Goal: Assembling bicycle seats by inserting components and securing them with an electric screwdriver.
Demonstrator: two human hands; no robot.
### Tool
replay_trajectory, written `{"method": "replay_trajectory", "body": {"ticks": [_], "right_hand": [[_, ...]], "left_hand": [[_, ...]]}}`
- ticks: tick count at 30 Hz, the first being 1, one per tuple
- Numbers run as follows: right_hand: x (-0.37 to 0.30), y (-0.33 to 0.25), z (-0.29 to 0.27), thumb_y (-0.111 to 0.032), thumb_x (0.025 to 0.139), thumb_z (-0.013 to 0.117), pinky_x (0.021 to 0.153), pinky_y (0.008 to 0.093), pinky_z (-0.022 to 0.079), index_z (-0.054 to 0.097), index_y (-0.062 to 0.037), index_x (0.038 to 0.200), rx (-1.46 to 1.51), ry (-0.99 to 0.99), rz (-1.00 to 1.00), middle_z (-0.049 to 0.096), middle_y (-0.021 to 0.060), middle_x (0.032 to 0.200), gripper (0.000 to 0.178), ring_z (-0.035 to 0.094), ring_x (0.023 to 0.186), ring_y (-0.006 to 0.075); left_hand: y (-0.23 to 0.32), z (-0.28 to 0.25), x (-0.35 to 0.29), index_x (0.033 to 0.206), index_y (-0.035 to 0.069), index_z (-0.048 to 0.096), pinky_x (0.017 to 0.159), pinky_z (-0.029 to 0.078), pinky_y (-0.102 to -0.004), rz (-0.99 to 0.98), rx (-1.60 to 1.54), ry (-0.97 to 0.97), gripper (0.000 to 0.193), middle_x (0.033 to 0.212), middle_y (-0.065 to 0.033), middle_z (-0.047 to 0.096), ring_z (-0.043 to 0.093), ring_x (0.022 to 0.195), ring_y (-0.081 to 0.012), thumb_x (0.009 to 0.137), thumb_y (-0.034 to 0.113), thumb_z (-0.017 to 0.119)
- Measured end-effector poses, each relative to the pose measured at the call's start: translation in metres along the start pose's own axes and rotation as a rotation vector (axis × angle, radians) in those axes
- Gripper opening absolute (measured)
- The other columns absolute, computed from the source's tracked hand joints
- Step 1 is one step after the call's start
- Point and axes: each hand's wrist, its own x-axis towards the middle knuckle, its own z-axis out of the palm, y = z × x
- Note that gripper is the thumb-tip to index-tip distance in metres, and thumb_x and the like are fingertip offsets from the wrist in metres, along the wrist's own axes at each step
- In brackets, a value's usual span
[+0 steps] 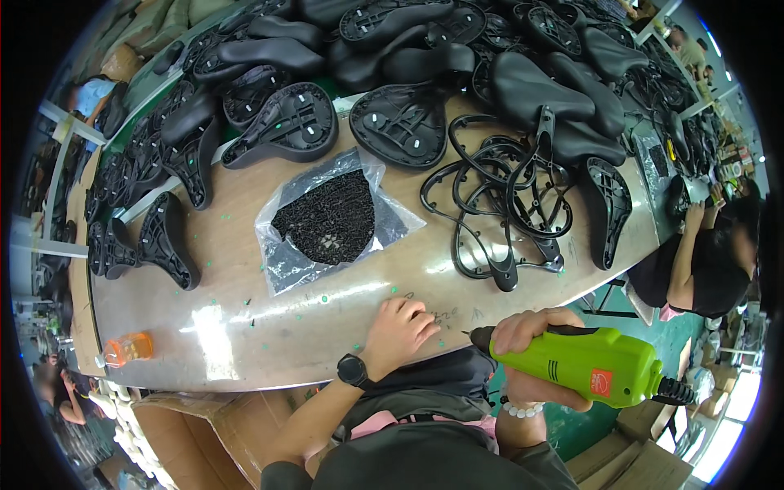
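In my right hand (520, 333) is a lime-green electric screwdriver (592, 359), its dark tip pointing left toward my other hand. The fingers wrap around its front end, and a black coiled cord (676, 392) leaves the back. My left hand (398, 331) is closed, knuckles up, above the table's near edge; whatever its curled fingers hold, if anything, is hidden. Beyond it lies a clear plastic bag (282, 265), open over a heap of small black screws (331, 220). Several black ring-shaped saddle frames (510, 220) lie tangled to the right of the bag.
Black bicycle saddles (400, 126) pile up along the table's (237, 245) far side, some bottom-up. An orange container (129, 349) stands at the near left. Below the edge is a cardboard box (196, 433). Another person (706, 261) sits at the right.
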Motion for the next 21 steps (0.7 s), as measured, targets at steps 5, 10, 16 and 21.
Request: {"method": "replay_trajectory", "body": {"ticks": [5, 10, 16, 21], "right_hand": [[-0.006, -0.001, -0.004, -0.093, 0.063, 0.056, 0.062, 0.0385, 0.049, 0.044, -0.0031, 0.127, -0.014, -0.005, 0.078, 0.058, 0.01, 0.079, 0.111, 0.056, 0.062, 0.025], [-0.009, -0.001, 0.001, -0.092, 0.064, 0.056, 0.061, 0.0378, 0.049, 0.044, -0.003, 0.128, 0.046, -0.003, 0.103, 0.058, 0.0106, 0.079, 0.11, 0.056, 0.061, 0.0248], [-0.004, 0.0, 0.014, -0.093, 0.064, 0.053, 0.06, 0.0374, 0.049, 0.045, -0.0035, 0.127, 0.046, -0.036, 0.04, 0.058, 0.0103, 0.078, 0.11, 0.056, 0.062, 0.0248], [0.001, -0.005, 0.019, -0.044, 0.086, 0.071, 0.079, 0.0457, 0.051, 0.047, -0.0047, 0.129, 0.075, -0.213, 0.049, 0.061, 0.0136, 0.089, 0.062, 0.062, 0.08, 0.0289]], "left_hand": [[-0.002, -0.01, -0.007, 0.086, 0.013, 0.065, 0.082, 0.046, -0.0351, 0.099, 0.07, -0.101, 0.017, 0.096, -0.0012, 0.058, 0.055, 0.095, -0.0228, 0.084, 0.028, 0.072], [0.007, -0.011, -0.005, 0.087, 0.01, 0.062, 0.076, 0.049, -0.0342, 0.124, 0.234, -0.234, 0.016, 0.095, -0.0014, 0.059, 0.058, 0.091, -0.0225, 0.089, 0.025, 0.068], [0.015, -0.028, -0.001, 0.095, 0.006, 0.065, 0.064, 0.051, -0.035, -0.282, -0.335, -0.184, 0.014, 0.09, -0.0091, 0.063, 0.064, 0.075, -0.0272, 0.089, 0.017, 0.071], [0.019, -0.036, 0.001, 0.097, 0.008, 0.071, 0.062, 0.051, -0.0358, -0.179, -0.42, -0.013, 0.016, 0.082, -0.007, 0.063, 0.064, 0.07, -0.0281, 0.086, 0.019, 0.075]]}}
